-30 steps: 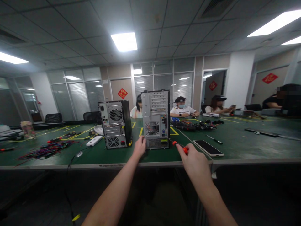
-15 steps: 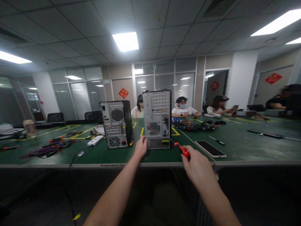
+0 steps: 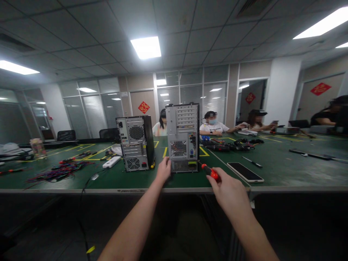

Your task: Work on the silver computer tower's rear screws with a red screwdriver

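I gripped a red-and-black screwdriver (image 3: pixel 214 174) in my right hand (image 3: pixel 229 188), beside the taller PC tower (image 3: pixel 182 132), upright on the green table (image 3: pixel 293 168); my left hand (image 3: pixel 164 171), its closure unclear, touched the tower's lower left edge.

The screwdriver (image 3: pixel 214 174) in the right grip (image 3: pixel 227 185) is red and black; the tower (image 3: pixel 174 127) at the left grip (image 3: pixel 163 170), grey-backed; the bench (image 3: pixel 293 172), yellow-lined green.

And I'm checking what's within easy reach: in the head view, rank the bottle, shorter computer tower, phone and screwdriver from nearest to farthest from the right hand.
1. Screwdriver: held in the right hand.
2. Phone: just to the hand's right.
3. Shorter computer tower: left, past the taller tower.
4. Bottle: far left.
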`<state>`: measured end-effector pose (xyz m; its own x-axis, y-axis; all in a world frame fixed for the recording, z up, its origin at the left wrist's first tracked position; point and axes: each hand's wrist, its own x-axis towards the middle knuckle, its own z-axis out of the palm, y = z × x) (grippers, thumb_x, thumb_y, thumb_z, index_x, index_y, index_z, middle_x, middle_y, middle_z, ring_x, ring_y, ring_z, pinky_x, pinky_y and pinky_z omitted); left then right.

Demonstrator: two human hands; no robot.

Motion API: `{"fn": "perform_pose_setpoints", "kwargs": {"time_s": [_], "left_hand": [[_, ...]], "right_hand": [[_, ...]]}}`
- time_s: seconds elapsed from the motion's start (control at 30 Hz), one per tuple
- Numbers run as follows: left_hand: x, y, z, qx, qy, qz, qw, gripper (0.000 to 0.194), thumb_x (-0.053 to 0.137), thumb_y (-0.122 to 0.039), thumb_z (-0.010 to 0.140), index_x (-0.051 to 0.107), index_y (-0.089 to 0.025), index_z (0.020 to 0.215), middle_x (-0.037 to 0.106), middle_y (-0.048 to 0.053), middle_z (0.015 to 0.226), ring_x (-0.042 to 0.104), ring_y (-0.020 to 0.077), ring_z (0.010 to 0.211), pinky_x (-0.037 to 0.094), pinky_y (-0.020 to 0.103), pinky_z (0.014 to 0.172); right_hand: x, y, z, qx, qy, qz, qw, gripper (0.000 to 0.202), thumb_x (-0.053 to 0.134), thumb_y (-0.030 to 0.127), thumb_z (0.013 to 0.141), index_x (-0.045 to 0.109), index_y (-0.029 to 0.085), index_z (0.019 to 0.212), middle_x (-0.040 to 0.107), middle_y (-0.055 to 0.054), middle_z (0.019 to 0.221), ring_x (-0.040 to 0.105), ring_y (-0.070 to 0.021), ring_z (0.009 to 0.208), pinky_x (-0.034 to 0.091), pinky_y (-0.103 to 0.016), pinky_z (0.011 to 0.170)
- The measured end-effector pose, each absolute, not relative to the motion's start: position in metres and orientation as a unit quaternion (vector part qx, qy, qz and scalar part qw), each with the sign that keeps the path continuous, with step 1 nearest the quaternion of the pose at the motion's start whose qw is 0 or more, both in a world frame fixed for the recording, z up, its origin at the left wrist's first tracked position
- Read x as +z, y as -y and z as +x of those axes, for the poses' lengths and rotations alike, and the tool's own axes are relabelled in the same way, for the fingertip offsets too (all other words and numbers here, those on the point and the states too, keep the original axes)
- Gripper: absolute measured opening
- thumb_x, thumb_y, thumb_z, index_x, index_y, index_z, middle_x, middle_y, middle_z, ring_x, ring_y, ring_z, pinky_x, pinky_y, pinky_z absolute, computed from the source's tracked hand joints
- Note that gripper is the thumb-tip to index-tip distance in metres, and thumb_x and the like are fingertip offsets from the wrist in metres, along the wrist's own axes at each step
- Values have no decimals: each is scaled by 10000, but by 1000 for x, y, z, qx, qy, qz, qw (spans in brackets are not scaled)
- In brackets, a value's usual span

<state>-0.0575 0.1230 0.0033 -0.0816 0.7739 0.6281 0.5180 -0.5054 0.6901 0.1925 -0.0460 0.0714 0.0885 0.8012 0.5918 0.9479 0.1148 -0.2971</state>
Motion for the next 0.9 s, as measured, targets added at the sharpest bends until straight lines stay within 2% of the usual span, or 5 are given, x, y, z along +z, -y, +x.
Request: {"fn": "perform_pose_setpoints", "kwargs": {"time_s": [0.1,0.23,0.37,0.53,0.9], "left_hand": [[4,-122,-57,554,-487,665,113,203,452,-271,997,631,-223,1079,741,90,1125,685,218,1033,508,336,927],[4,-121,-57,554,-485,666,121,208,451,-279,995,633,-226,1080,742,87,1112,685,219,1030,508,336,925],[5,-122,-57,551,-485,667,128,213,444,-283,997,634,-225,1073,740,90,1124,682,222,1034,508,338,925],[4,-122,-57,551,-491,664,122,212,449,-265,996,638,-220,1081,745,85,1114,685,218,1031,504,331,933],[8,-118,-56,548,-484,668,138,191,483,-256,981,637,-207,1084,739,81,1082,677,206,1000,497,315,914]], "right_hand": [[69,47,197,-137,681,-640,329,286,563,278,946,670,249,1210,695,-53,888,660,-221,740,356,-295,619],[70,48,199,-126,676,-653,317,294,587,290,944,669,240,1221,709,-61,908,672,-231,762,362,-293,625],[76,48,192,-80,659,-677,319,241,584,384,975,670,192,1094,722,-63,799,688,-258,746,355,-302,620],[77,46,185,-60,637,-693,331,283,529,448,1012,619,196,921,699,-58,698,660,-243,646,325,-299,582],[68,44,199,-131,647,-667,344,261,578,446,973,687,210,1002,730,-64,766,681,-267,696,356,-317,628]]}}
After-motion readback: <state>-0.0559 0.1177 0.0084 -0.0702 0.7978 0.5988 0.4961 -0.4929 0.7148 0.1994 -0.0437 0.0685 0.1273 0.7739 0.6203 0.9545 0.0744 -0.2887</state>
